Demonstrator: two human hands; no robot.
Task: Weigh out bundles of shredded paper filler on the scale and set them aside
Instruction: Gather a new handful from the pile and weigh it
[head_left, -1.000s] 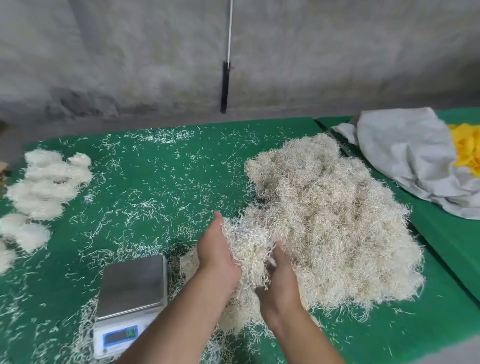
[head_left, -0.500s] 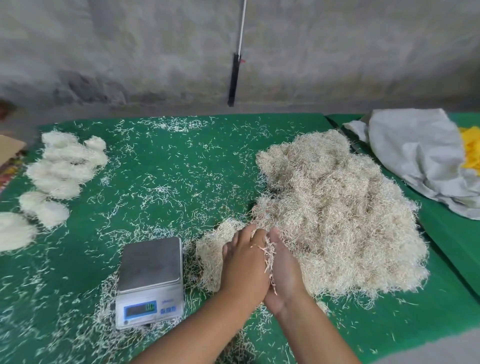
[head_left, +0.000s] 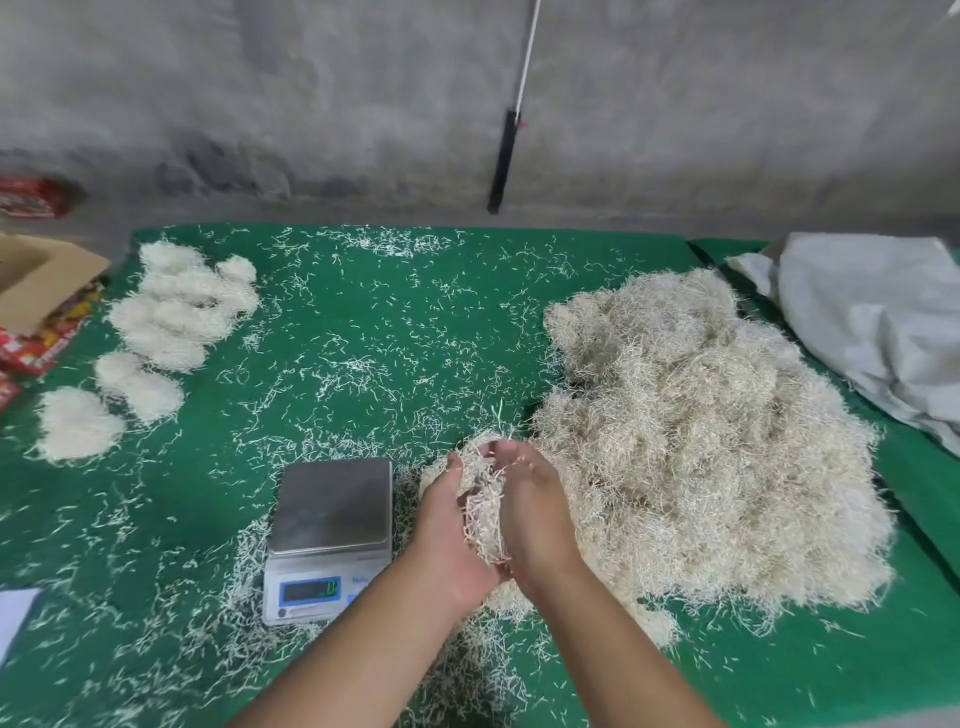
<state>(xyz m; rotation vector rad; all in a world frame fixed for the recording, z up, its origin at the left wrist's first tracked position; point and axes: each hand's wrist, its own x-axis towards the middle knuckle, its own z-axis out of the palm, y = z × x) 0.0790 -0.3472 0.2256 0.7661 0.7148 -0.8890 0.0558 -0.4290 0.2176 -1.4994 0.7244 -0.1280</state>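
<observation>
1. Filler wad sits cupped between both palms, just right of scale.
2. Left hand and right hand curl round it.
3. Big pile lies right of scale; bundles far left.

The left hand and right hand cupped a clump of shredded paper between them, apparently just clear of the big pile, beside the scale.
</observation>
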